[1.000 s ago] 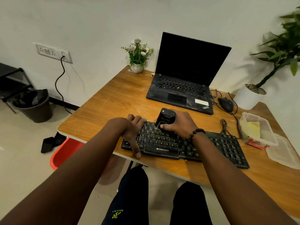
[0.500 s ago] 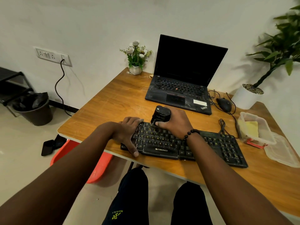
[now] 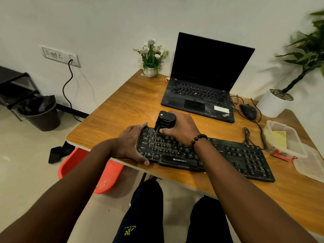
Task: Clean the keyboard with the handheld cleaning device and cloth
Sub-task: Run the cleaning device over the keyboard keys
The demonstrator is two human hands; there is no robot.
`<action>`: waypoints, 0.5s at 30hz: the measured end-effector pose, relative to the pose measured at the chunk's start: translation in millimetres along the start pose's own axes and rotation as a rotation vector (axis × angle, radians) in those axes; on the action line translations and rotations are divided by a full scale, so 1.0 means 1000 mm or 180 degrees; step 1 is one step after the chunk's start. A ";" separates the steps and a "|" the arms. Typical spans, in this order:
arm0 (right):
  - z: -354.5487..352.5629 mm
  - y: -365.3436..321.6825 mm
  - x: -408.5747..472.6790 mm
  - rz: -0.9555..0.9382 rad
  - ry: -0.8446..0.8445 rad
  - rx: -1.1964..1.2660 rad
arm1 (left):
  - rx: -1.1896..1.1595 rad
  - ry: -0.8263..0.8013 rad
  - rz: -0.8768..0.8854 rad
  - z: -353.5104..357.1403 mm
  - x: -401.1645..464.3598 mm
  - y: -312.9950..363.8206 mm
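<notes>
A black keyboard lies along the near edge of the wooden desk. My right hand grips a black handheld cleaning device, held upright on the keyboard's top left rows. My left hand holds the keyboard's left end, fingers over the far corner and thumb on the near edge. A yellow cloth lies inside a clear plastic box at the right.
An open black laptop stands behind the keyboard, a mouse and cables to its right. A flower pot sits at the back, a large potted plant at the right. A box lid, red stool and bin are nearby.
My right hand has slid the cleaning device leftward and toward the keyboard's top left corner. My left hand has shifted from resting on the keys to holding the left end.
</notes>
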State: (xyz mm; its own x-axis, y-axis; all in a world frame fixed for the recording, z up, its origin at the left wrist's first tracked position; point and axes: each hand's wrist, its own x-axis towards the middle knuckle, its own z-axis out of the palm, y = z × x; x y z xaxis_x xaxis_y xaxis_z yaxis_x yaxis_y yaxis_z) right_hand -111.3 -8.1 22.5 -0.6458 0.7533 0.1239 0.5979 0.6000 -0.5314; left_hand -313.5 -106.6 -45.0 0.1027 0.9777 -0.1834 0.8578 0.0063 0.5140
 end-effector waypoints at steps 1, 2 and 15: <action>0.002 0.000 0.000 -0.0007 -0.0083 0.0001 | 0.0016 0.0053 0.0023 0.002 0.001 -0.002; 0.005 0.001 0.002 -0.0009 -0.0131 -0.0093 | 0.0012 0.0119 0.0036 0.003 0.001 -0.004; 0.010 -0.001 0.016 -0.0067 0.0134 -0.0868 | -0.0007 0.0551 0.0274 0.013 -0.002 -0.009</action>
State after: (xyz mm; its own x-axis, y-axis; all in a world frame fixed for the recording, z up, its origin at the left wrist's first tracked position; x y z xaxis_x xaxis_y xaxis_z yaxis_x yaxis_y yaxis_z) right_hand -126.6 0.4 17.1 -0.6426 0.7471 0.1704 0.6940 0.6617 -0.2839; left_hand -314.7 -111.7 -60.5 0.0874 0.9961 0.0081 0.8484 -0.0787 0.5235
